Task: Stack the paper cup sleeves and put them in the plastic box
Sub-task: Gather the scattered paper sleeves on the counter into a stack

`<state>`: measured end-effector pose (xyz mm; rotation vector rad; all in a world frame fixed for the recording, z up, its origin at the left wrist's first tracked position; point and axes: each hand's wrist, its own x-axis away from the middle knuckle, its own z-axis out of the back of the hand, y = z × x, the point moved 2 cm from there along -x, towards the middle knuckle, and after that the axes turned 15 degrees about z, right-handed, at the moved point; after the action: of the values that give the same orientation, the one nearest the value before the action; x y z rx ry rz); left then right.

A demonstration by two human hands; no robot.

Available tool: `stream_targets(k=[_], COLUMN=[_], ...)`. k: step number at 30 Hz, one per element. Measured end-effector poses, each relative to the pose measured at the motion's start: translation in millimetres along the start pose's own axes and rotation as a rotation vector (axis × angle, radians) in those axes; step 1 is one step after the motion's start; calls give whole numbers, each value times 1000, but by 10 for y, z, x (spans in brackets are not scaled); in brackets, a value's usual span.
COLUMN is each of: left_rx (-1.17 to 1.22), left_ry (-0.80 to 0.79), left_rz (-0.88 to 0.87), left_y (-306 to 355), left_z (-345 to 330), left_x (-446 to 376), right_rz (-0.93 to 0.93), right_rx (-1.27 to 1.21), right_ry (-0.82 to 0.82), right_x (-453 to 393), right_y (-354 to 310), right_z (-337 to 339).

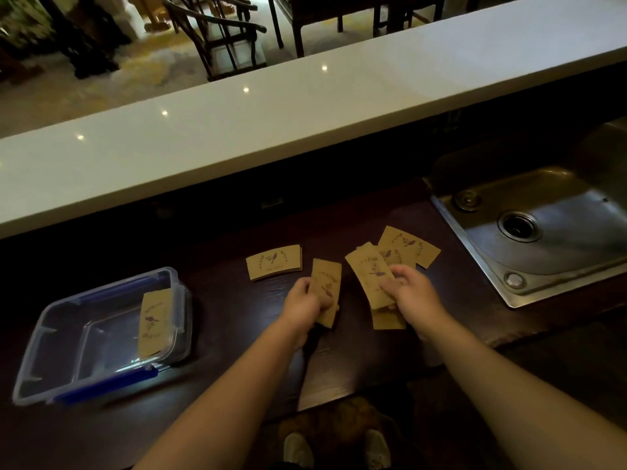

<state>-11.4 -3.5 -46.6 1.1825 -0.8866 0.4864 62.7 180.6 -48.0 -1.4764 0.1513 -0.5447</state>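
Note:
Brown paper cup sleeves with a purple bird print lie on the dark wooden counter [220, 300]. My left hand [303, 300] grips a small stack of sleeves [327, 283], held upright in front of me. My right hand [412, 288] rests on a fanned pile of sleeves [368, 269], fingers curled around the top one. Another sleeve [410, 244] lies behind that pile, and a short stack [274, 261] lies flat to the left. The clear plastic box [61, 337] with blue clips stands at the left, one sleeve [154, 322] leaning inside its right wall.
A steel sink [543, 232] with a drain is sunk into the counter at the right. A raised white bar top [271, 113] runs along the back. Chairs and tables stand beyond it. My shoes show below the counter's front edge.

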Motion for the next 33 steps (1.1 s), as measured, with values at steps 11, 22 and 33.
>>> stream_targets(k=[11, 22, 33], left_rx=[258, 294, 160], left_ry=[-267, -194, -111], left_rz=[-4, -7, -21], left_y=[-127, -265, -288], left_z=[605, 921, 857], left_x=[96, 44, -17], right_rz=[91, 293, 220], right_rx=[211, 594, 741], right_ry=[-48, -130, 57], right_x=[229, 473, 373], right_y=[-213, -154, -165], right_z=[-1059, -1604, -1048])
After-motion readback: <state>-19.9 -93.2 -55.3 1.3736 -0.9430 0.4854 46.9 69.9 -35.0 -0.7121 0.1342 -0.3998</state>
